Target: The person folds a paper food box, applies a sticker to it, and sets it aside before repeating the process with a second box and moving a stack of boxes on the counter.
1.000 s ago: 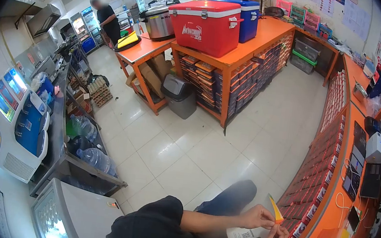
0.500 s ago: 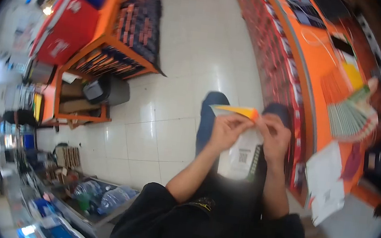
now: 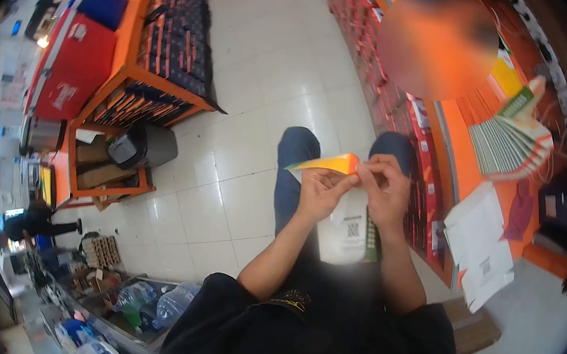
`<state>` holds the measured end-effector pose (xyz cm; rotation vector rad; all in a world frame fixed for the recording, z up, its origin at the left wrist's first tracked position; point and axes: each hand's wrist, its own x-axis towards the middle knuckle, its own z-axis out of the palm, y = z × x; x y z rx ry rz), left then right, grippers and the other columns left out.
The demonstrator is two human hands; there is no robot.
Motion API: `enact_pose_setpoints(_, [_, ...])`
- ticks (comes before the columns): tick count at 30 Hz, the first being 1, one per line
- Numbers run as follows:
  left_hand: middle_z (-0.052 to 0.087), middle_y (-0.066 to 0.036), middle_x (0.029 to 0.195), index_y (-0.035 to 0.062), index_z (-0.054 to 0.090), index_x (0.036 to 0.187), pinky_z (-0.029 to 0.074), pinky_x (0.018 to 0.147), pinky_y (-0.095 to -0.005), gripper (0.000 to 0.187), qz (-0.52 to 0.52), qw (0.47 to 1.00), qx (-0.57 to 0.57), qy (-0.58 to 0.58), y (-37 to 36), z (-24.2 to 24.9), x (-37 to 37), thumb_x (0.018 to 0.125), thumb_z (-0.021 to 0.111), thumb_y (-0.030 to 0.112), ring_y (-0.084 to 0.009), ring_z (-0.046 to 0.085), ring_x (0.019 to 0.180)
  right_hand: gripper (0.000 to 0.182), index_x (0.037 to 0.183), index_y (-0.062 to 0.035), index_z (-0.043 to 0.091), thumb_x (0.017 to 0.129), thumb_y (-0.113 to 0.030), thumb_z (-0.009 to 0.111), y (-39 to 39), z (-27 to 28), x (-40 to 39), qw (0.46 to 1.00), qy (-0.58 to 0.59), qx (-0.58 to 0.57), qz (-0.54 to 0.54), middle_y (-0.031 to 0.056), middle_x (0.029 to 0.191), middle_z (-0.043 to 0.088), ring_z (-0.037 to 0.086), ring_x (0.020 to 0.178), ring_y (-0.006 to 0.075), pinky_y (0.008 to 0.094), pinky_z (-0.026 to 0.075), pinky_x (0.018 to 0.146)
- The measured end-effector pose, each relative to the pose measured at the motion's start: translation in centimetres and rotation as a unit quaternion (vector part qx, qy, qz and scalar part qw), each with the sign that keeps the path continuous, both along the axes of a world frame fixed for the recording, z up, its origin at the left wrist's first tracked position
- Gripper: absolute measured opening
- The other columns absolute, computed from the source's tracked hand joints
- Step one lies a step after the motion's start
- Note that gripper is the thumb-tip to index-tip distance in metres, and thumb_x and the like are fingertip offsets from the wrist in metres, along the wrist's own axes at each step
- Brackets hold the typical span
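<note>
Above my lap, both hands pinch the upper part of a white printed sheet (image 3: 343, 236) with a QR code and a green right edge. Its top is folded over and shows a yellow and orange flap (image 3: 334, 162). My left hand (image 3: 323, 194) grips it below the flap, thumb and fingers together. My right hand (image 3: 385, 192) pinches the orange end, close beside the left fingertips. The lower part of the sheet hangs down between my forearms.
A fan of green and white booklets (image 3: 511, 145) lies on the orange counter (image 3: 461, 120) at right, with a white unfolded sheet (image 3: 482, 245) near it. A grey bin (image 3: 150, 148), a red cooler (image 3: 75, 69) and a person (image 3: 33, 224) are at left.
The whole view has shifted a little. The yellow and orange flap now shows a broader face. Both hands still hold the sheet.
</note>
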<state>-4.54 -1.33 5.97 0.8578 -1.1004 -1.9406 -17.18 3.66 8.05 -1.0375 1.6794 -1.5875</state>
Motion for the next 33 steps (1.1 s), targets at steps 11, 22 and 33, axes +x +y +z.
enact_pose_setpoints(11, [0.069,-0.006,0.102,-0.0014,0.063,0.114,0.052,0.083,-0.0286,0.03,-0.005,0.997,-0.076,-0.032,-0.4,0.1,0.4,0.086,0.07,0.006,-0.012,0.065,0.093,0.014,0.081,0.0023,0.057,0.084,-0.007,0.066,-0.4,-1.6,-3.0,0.988,0.095,-0.022,0.122,0.0102,0.09,0.053,0.053,0.088,0.0204,0.0307,0.043,0.078])
enact_pose_setpoints(22, [0.065,-0.007,0.111,-0.0021,0.059,0.118,0.048,0.091,-0.0285,0.031,-0.122,0.981,-0.07,0.133,-0.7,-3.0,1.5,0.089,0.066,0.004,-0.014,0.06,0.103,0.016,0.083,0.0008,0.063,0.084,-0.014,0.069,0.4,-2.4,-1.7,0.98,0.15,-0.001,0.134,0.0091,0.093,0.057,0.054,0.08,0.0166,0.0276,0.041,0.066])
enact_pose_setpoints(33, [0.07,-0.016,0.092,-0.0074,0.064,0.091,0.055,0.081,-0.0281,0.018,-0.103,0.976,-0.075,-0.174,0.0,-4.7,0.6,0.087,0.071,0.008,-0.0181,0.068,0.09,0.009,0.076,0.0007,0.064,0.072,-0.001,0.072,0.6,-1.1,-2.6,0.977,0.181,0.0,0.114,0.0123,0.085,0.06,0.06,0.08,0.0229,0.0307,0.048,0.073])
